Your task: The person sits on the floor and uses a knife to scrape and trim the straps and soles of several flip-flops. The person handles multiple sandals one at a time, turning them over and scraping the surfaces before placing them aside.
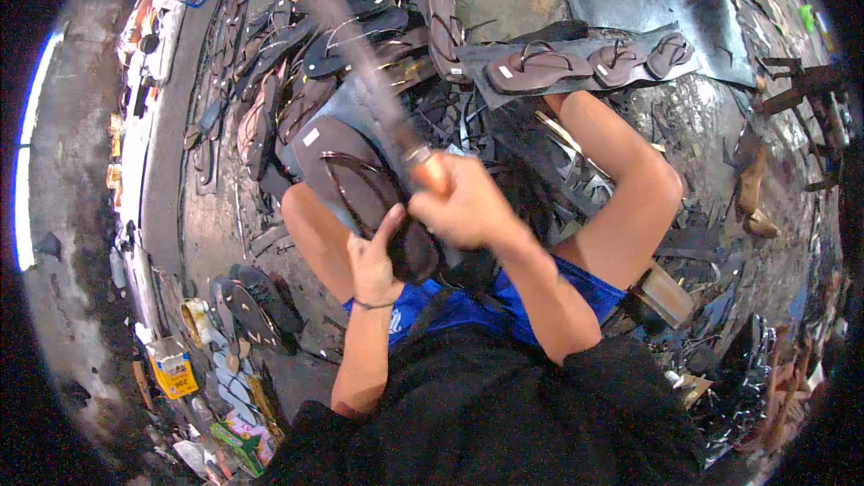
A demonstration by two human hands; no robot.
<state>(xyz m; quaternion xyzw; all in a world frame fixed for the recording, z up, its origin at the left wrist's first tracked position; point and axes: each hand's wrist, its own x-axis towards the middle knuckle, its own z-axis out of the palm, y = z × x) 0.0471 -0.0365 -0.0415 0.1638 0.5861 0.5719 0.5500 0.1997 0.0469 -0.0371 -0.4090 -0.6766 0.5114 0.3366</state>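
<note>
A large brown flip-flop (pixel 315 160) with dark, shiny straps and a small white label lies tilted between my knees. Part of a grey sheet (pixel 360 94) shows from beneath it. My left hand (pixel 371 272) grips the near left edge of the flip-flop, thumb on top and the other fingers mostly hidden below. In my right hand (pixel 472 205), closed round its wooden handle, is a long-bladed knife (pixel 382 90). The blade points up and to the far left above the flip-flop, smeared by motion. Whether it touches the flip-flop or sheet, I cannot tell.
Several flip-flops are heaped (pixel 346 2) at the far left. Three brown ones stand in a row on a grey strip (pixel 499 94) beyond my right knee. A dark sheet (pixel 652 0) lies farther back. Offcuts litter the floor; a yellow box (pixel 173 369) is at left.
</note>
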